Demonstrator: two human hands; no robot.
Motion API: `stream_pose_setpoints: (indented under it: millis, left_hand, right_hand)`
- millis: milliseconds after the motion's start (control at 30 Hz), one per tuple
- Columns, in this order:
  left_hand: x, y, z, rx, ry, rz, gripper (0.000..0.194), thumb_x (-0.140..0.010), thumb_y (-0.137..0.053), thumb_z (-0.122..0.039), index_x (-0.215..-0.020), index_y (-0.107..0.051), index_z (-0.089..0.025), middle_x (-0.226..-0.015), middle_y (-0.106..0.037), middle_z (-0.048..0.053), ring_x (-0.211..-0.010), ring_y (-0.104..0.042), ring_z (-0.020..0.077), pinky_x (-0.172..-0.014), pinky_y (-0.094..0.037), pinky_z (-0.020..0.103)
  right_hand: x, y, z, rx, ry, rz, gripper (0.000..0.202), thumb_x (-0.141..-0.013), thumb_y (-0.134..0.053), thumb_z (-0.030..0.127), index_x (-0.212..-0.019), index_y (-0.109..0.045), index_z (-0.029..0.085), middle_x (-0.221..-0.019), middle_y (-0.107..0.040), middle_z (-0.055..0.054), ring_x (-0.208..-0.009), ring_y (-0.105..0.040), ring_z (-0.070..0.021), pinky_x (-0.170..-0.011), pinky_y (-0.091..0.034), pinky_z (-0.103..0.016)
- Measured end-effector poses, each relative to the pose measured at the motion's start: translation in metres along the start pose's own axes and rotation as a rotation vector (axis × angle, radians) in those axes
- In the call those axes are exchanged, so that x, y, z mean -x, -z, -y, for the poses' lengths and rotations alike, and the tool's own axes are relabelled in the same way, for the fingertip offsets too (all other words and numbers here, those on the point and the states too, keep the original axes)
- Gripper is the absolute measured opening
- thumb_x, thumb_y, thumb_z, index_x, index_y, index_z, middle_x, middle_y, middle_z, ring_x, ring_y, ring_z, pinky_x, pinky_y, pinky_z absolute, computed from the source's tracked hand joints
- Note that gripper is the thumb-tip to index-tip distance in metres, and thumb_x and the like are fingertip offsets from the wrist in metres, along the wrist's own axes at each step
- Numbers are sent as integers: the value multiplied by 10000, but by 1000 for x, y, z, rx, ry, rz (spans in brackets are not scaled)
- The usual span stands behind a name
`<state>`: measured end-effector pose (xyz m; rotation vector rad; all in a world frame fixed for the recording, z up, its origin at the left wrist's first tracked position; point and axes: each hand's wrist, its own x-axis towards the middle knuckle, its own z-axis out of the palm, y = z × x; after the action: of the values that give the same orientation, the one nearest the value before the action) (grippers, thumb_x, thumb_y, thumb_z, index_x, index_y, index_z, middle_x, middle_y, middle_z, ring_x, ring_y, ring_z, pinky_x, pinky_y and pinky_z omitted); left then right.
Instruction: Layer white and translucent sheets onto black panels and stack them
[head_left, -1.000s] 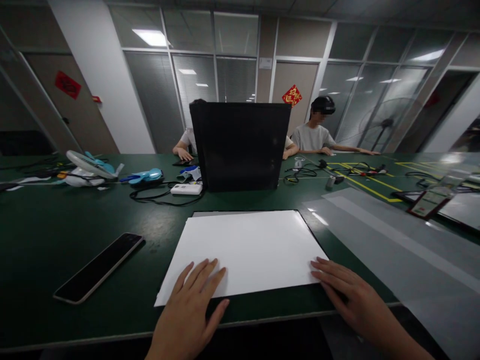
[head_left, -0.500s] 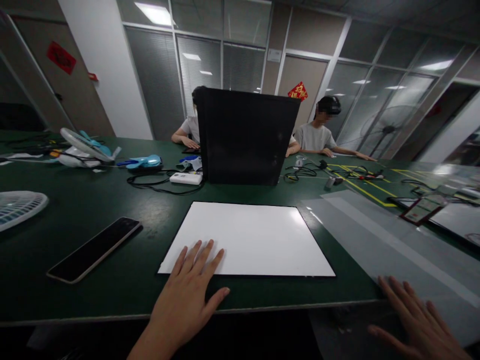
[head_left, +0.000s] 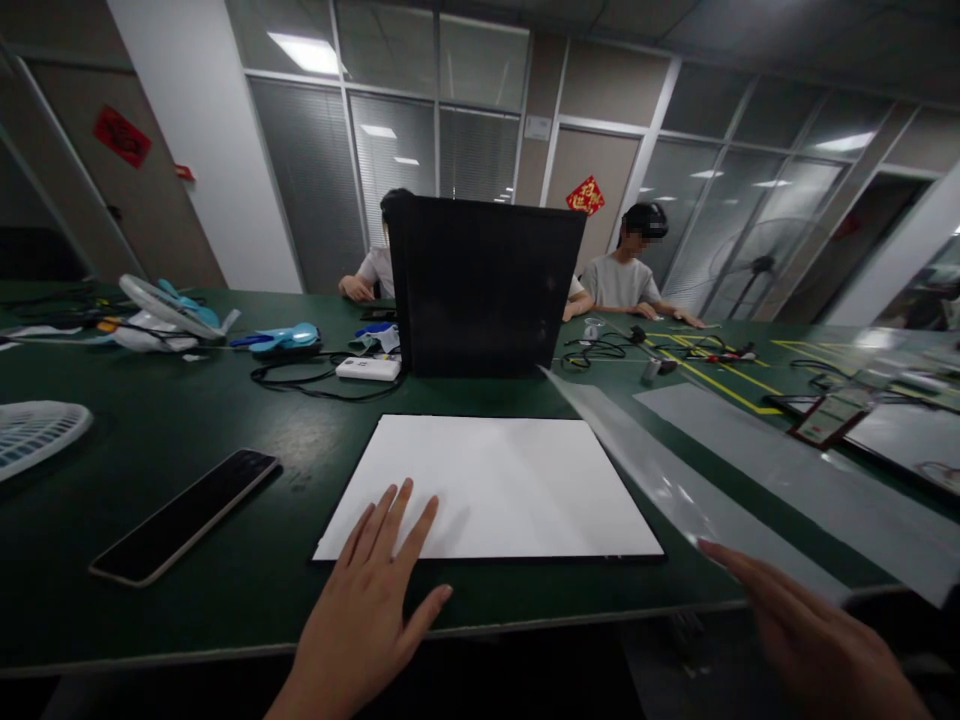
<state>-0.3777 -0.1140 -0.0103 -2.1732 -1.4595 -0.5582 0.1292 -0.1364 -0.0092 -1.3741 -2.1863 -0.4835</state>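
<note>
A white board [head_left: 510,485] with a thin black edge lies flat near the table's front. My left hand [head_left: 375,590] rests on its lower left part, fingers stretched out and spread. To the right of the board, a clear plastic sheet [head_left: 652,480] slants across the table with its left edge raised and shiny. My right hand [head_left: 810,630] is at the sheet's near edge, turned sideways with its fingers together; it seems to grip the sheet, though the thumb is hidden. A second clear sheet [head_left: 787,475] lies farther right.
A phone [head_left: 187,515] lies left of the board. Behind the board stands a large black box [head_left: 487,290]. Cables, a white power bank [head_left: 369,369] and blue handheld fans [head_left: 285,340] lie on the green table [head_left: 247,620]. Two people sit across from me.
My right hand has turned on its side, its fingers drawn together. One clear sheet has lifted and shifted left, opening a gap to the other. My left hand stays on the board.
</note>
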Motion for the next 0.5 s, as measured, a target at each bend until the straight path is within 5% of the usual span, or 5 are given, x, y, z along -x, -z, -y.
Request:
stream_pose_setpoints:
  millis: [100,200,333,500]
  left_hand:
    - [0,4,-3,-4,18,-58,835,-983,-588,-515,-1686,-276,-189,-1773,-196,183,-1619,-233,380,-1226,-338,536]
    - [0,5,-3,-2,18,-84,786,-974,-606,-457,-1664,-334,-194,-1753,-240,192,-1603,-259,388,-1221,-333,549]
    - [2,2,0,8,16,-55,597,-953,-644,-431,-1530,-559,-300,-1615,-462,146,-1497,-416,379,-1197,-349,579]
    - [3,2,-6,95,103,-88,528,-938,-678,-490,-1442,-660,-332,-1643,-430,158,-1522,-376,435,-1216,-256,676]
  right_hand:
    - [-41,-28,32,-62,164,44,547,-992,-459,166,-1479,-582,382,-1445,-655,43,-1290,-660,-210,-1056,-613,-410]
    - [-65,-53,50,-139,163,102,464,-1003,-479,163,-1367,-674,376,-1433,-664,30,-1319,-640,-226,-1074,-605,-475]
    - [-72,-67,59,-198,129,156,439,-1017,-491,192,-1386,-667,351,-1470,-638,-6,-1359,-608,-234,-1102,-581,-501]
    - [-70,-64,59,-269,112,227,419,-1061,-478,261,-1441,-624,358,-1548,-570,-10,-1453,-514,-231,-1193,-489,-523]
